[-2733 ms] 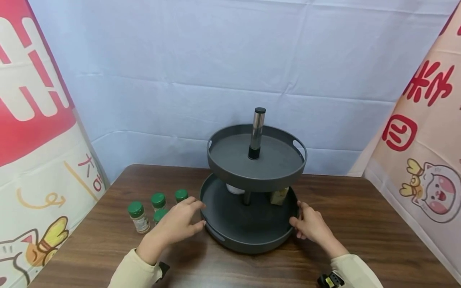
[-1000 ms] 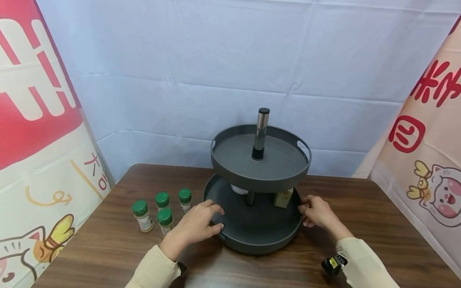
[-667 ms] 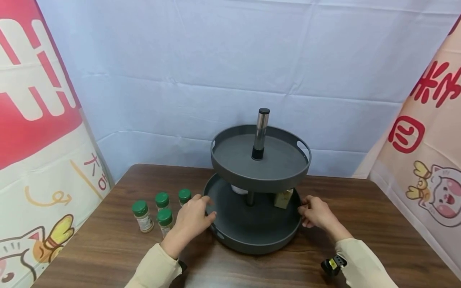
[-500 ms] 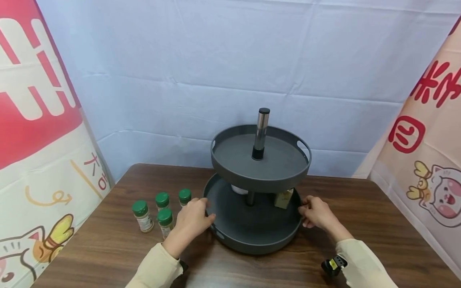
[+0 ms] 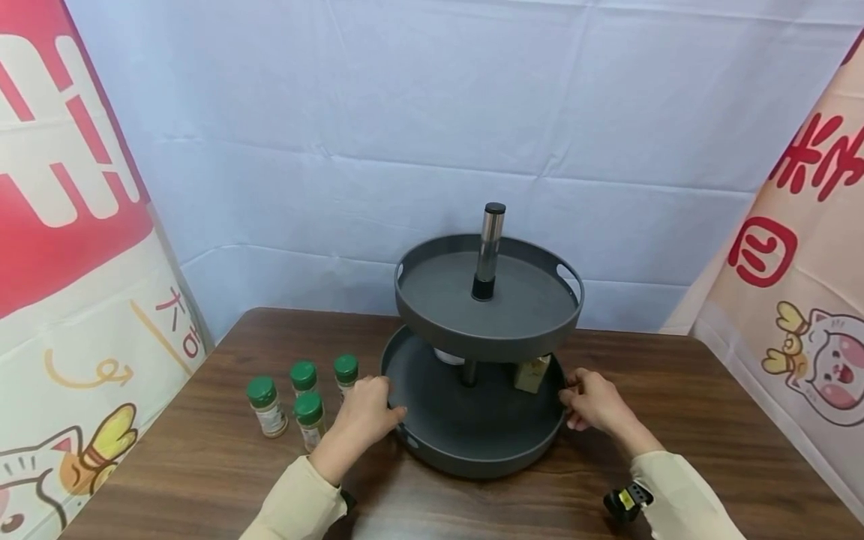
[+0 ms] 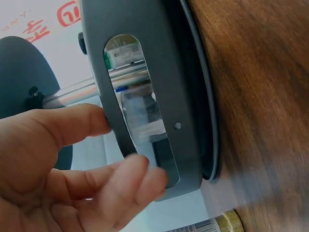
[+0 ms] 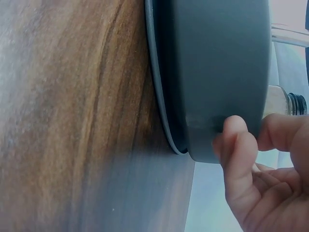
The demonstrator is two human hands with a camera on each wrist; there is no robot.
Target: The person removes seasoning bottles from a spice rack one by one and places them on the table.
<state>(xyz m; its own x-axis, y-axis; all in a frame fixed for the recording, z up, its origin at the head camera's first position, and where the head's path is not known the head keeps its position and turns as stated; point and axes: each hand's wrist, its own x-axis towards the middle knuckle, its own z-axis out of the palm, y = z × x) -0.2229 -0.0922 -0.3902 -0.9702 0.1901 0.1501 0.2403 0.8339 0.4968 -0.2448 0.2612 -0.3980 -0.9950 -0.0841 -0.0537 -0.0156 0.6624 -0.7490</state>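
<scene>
A dark grey two-tier round tray point(image 5: 489, 324) stands on the table, with a metal post point(image 5: 488, 244) through its middle. At the lower tier's left rim, my left hand point(image 5: 361, 416) pinches the wall beside an oval handle slot point(image 6: 166, 162). On the opposite side, my right hand point(image 5: 595, 405) grips the same tier, thumb over the rim and fingers point(image 7: 239, 154) against the outer wall. A pale yellowish box-like container point(image 5: 531, 375) and a white-bottomed item point(image 5: 448, 357) sit on the lower tier, partly hidden by the upper one.
Several green-capped spice jars point(image 5: 267, 406) stand on the wooden table point(image 5: 202, 465), left of the tray. Behind hangs a pale blue cloth point(image 5: 337, 150). Printed sheets flank both sides. The right wrist view shows a black-capped bottle point(image 7: 277, 100) behind the rim.
From inside the lower tier's rim, my left hand has moved left onto the rim. The handle slot has shifted slightly left. My right hand stays at its side.
</scene>
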